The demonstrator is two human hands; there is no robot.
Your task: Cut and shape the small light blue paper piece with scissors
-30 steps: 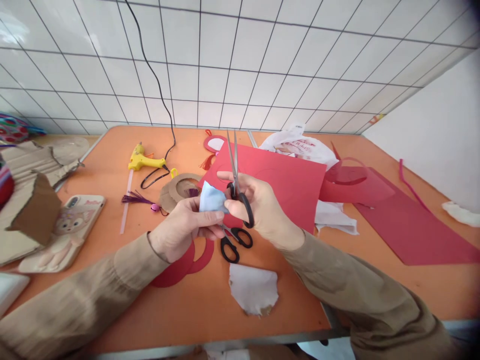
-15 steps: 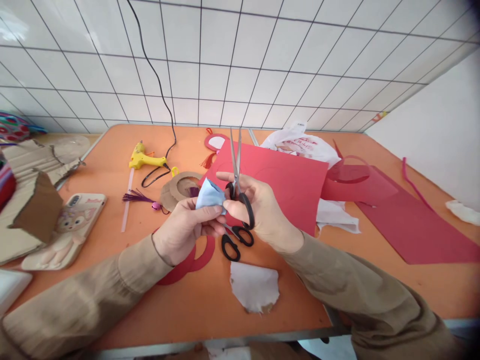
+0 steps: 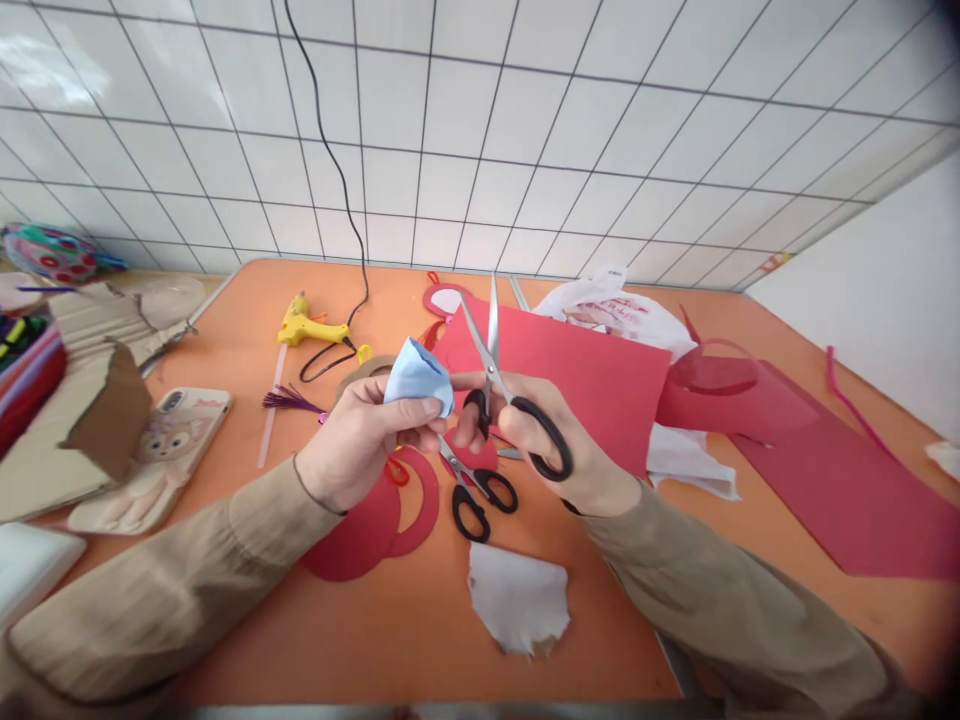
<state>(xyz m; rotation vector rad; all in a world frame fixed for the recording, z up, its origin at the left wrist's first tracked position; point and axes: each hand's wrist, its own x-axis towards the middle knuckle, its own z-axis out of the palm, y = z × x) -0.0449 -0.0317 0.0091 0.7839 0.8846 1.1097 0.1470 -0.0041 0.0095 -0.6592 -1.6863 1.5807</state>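
Note:
My left hand (image 3: 356,430) pinches a folded piece of light blue cloth or paper (image 3: 414,380) between thumb and fingers. In my right hand (image 3: 574,435) is a pair of black-handled scissors (image 3: 491,368), its blades pointing up and away and spread apart. The blades stand just right of the blue piece, not touching it. A second pair of black-handled scissors (image 3: 471,512) lies on the table below my hands. Red cut-out rings and discs (image 3: 356,540) lie under my left wrist, and a torn white scrap (image 3: 519,598) sits nearer to me.
A yellow glue gun (image 3: 311,325) with a black cord lies at the back left. Red sheets (image 3: 570,380), a white plastic bag (image 3: 615,318) and a white piece (image 3: 690,462) are on the right. At the left are a phone (image 3: 169,440) and cardboard (image 3: 82,430).
The scissors' blades have spread wider, and my right hand has shifted slightly right and lower, away from the blue piece. The view has tilted up a little and turned left.

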